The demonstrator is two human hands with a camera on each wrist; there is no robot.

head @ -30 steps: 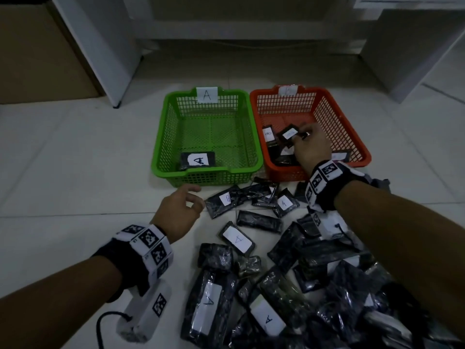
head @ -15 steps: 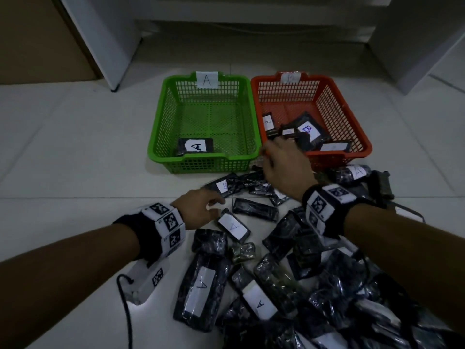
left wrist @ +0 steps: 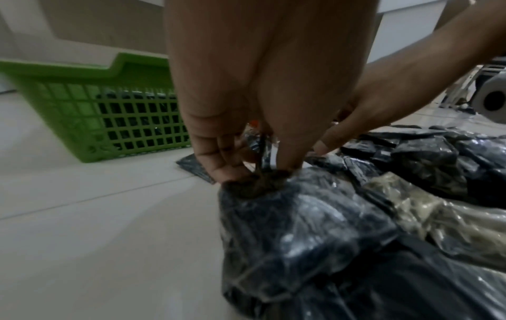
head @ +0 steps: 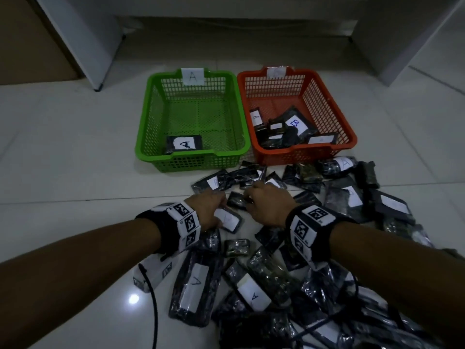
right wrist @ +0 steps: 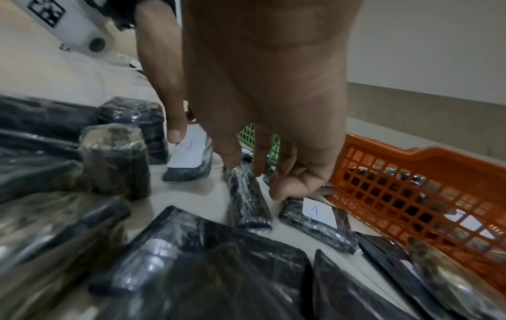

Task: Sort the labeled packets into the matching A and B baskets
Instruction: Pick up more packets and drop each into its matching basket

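Mid-frame, your left hand [head: 207,210] pinches the labelled packet [head: 227,219] by its end; your right hand [head: 268,206], fingers loosely spread, touches a small dark packet [right wrist: 247,194]. Green basket [head: 151,122] and orange basket [head: 337,112] sit above.

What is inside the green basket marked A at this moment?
The green basket holds one dark packet with a white A label, lying by the near wall. The rest of its floor shows bare. Nothing covers the inside, though the near wall hides the packet's lower edge.
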